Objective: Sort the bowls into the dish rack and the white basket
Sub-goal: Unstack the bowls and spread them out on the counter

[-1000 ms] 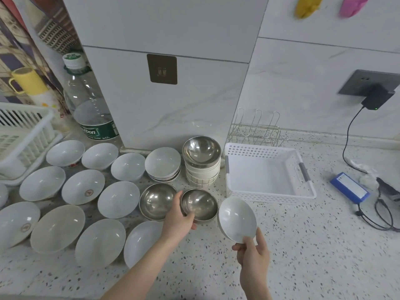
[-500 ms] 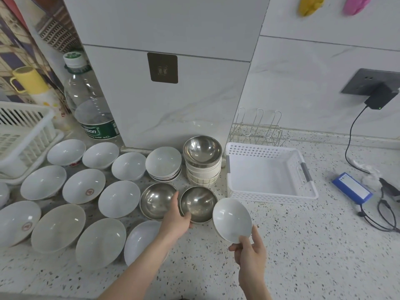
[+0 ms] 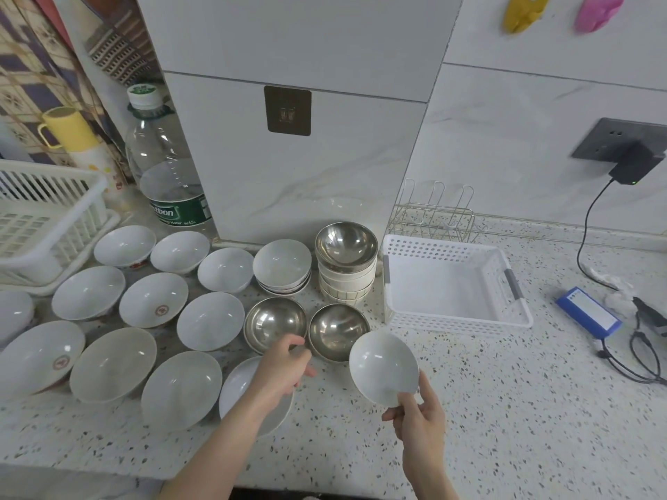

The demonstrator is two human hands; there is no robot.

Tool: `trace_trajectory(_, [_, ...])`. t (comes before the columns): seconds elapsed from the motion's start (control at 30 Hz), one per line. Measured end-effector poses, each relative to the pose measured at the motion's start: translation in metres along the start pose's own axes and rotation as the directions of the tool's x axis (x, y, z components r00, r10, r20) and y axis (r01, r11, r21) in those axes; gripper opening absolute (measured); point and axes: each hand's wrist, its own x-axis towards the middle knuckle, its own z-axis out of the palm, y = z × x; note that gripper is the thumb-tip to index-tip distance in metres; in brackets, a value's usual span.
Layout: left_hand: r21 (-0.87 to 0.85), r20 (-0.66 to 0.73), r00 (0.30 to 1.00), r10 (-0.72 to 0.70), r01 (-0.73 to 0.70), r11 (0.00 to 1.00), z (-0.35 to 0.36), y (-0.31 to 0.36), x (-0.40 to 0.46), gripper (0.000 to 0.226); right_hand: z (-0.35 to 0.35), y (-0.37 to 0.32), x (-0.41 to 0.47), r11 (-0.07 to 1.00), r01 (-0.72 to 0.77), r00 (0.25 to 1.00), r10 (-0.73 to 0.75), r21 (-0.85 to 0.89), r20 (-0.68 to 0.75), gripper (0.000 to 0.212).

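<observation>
My right hand pinches the near rim of a white bowl, tilted and held just above the counter. My left hand hovers over the gap between two steel bowls with fingers loosely curled, holding nothing. Under its wrist lies another white bowl. Several more white bowls cover the counter to the left. A third steel bowl tops a stack of ribbed bowls. The white basket stands empty on the right. The wire dish rack is behind it.
A second white slatted basket sits at the far left, next to a large water bottle and a yellow cup. At the right lie a blue box and black cables. A charger hangs from the wall socket.
My left hand has let go of the right steel bowl's rim and pulled back a little toward me. My right hand has shifted the white bowl slightly left.
</observation>
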Motion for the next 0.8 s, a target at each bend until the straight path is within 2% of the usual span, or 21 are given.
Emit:
trace_trajectory(0.13, [0.002, -0.059, 0.997, 0.04, -0.039, 0.999, -0.01, -0.009, -0.009, 0.014, 0.002, 0.008, -0.009, 0.998, 0.002, 0.993, 0.006, -0.068, 0.119, 0.059])
trace_trajectory(0.37, [-0.003, -0.126, 0.987, 0.098, -0.1, 0.995, -0.021, -0.019, -0.024, 0.011, 0.014, 0.025, -0.023, 0.975, 0.035, 0.96, 0.028, -0.218, 0.277, 0.059])
trace_trajectory(0.53, [-0.023, -0.144, 0.985, 0.093, -0.097, 0.995, -0.03, -0.026, -0.032, 0.008, 0.019, 0.035, -0.025, 0.965, 0.021, 0.953, 0.059, -0.26, 0.298, 0.059])
trace_trajectory(0.8, [-0.036, -0.168, 0.984, 0.062, -0.069, 0.997, -0.041, -0.034, -0.034, 0.008, 0.025, 0.044, -0.029, 0.958, 0.037, 0.967, 0.038, -0.285, 0.253, 0.061])
